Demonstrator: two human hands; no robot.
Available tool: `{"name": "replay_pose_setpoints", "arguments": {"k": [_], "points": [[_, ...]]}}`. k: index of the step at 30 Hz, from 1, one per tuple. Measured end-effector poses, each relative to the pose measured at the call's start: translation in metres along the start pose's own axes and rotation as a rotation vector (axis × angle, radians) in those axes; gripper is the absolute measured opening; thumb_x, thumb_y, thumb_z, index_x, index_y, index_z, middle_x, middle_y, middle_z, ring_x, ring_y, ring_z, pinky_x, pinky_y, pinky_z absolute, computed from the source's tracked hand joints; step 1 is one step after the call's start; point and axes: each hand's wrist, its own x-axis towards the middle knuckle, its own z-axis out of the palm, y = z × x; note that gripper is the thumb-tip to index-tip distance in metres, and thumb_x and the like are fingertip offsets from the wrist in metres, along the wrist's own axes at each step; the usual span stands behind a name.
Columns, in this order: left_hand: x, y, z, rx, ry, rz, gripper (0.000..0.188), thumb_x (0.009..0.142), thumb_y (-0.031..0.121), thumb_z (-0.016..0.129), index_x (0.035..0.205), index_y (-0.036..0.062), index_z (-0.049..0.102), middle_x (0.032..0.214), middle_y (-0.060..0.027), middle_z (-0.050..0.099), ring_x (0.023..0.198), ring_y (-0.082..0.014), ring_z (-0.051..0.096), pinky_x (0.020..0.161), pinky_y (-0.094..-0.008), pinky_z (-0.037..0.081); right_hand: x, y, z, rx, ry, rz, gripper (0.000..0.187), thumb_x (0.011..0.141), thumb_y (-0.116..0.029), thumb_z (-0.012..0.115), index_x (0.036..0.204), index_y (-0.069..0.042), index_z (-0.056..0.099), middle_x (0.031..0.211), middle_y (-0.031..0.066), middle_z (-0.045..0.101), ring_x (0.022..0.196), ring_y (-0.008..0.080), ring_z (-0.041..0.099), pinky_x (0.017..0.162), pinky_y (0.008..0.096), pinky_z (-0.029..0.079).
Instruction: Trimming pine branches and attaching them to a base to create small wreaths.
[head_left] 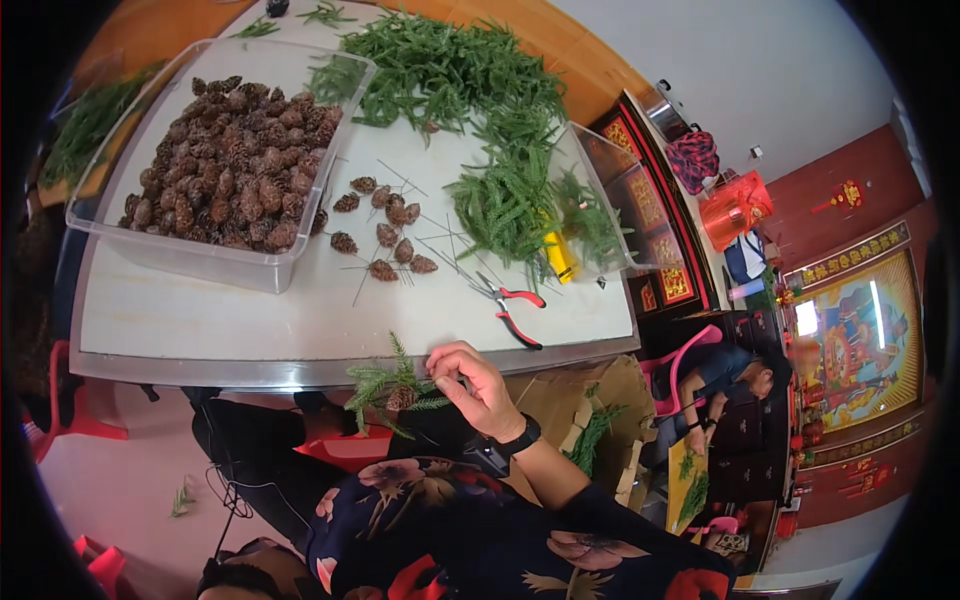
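My right hand (pixel 475 391), with a black band at its wrist, is just past the table's near edge. Its fingers are curled in toward the thumb, and whatever is between them is too small to make out. Right beside the fingertips is a green fir-like sprig (pixel 376 384) with a brown pine cone (pixel 401 398) among its needles. What holds the sprig up is hidden, and my left hand does not show. On the table beyond lie pliers (pixel 520 318) with red and black handles, their jaws apart. Several loose pine cones (pixel 386 235) with thin wires are left of them.
A clear plastic bin (pixel 215 258) full of pine cones stands at the left. Green sprigs (pixel 450 75) are heaped at the back, beside a yellow object (pixel 560 258) and a clear container (pixel 612 215). A cardboard box (pixel 610 430) is at the right; a person (pixel 715 385) sits beyond.
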Motion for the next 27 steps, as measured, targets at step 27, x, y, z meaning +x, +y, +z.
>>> {"name": "replay_pose_setpoints", "arguments": {"k": [27], "points": [[-0.019, 0.055, -0.051, 0.110, 0.140, 0.074, 0.019, 0.092, 0.015, 0.057, 0.103, -0.0001, 0.060, 0.093, -0.0091, 0.064, 0.075, -0.0199, 0.060, 0.069, -0.0285, 0.047, 0.010, -0.020, 0.006, -0.043, 0.015, 0.153, 0.004, 0.091, -0.004, 0.058, 0.090, -0.001, 0.056, 0.103, 0.0087, 0.058, 0.092, 0.0155, 0.055, 0.083, 0.0269, 0.043]]}}
